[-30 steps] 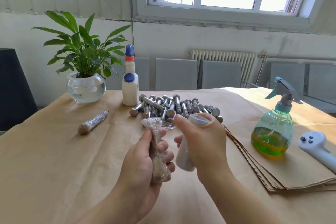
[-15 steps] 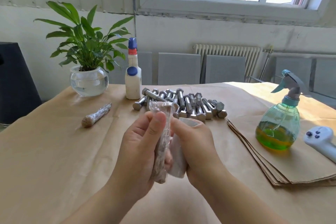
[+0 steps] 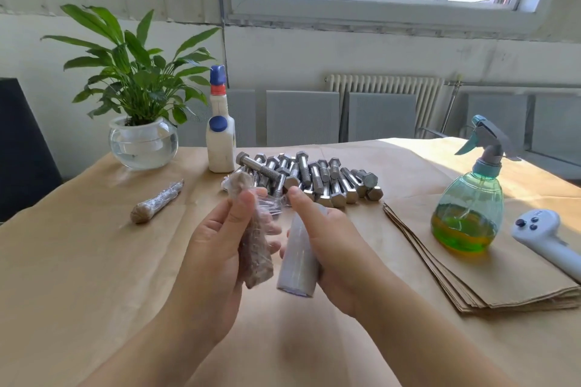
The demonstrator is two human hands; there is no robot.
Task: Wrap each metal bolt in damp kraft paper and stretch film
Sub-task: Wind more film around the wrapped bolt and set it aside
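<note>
My left hand (image 3: pixel 217 248) grips a bolt wrapped in kraft paper (image 3: pixel 254 245), held upright above the table, with clear film over it. Beside it my right hand (image 3: pixel 333 248) holds a small roll of stretch film (image 3: pixel 297 261), thumb on its top end. A short strip of film (image 3: pixel 270 203) spans from the roll to the top of the wrapped bolt. A finished wrapped bolt (image 3: pixel 157 202) lies on the table to the left. Several bare metal bolts (image 3: pixel 314 177) lie in a pile just beyond my hands.
A stack of kraft paper sheets (image 3: pixel 503 276) lies at the right with a green spray bottle (image 3: pixel 468 198) and a white controller (image 3: pixel 547 239) on it. A white bottle (image 3: pixel 220 135) and a potted plant (image 3: pixel 141 122) stand at the back left.
My hands pressed close together, then drew slightly apart again. The roll now stands clear to the right of the wrapped bolt with film stretched between them.
</note>
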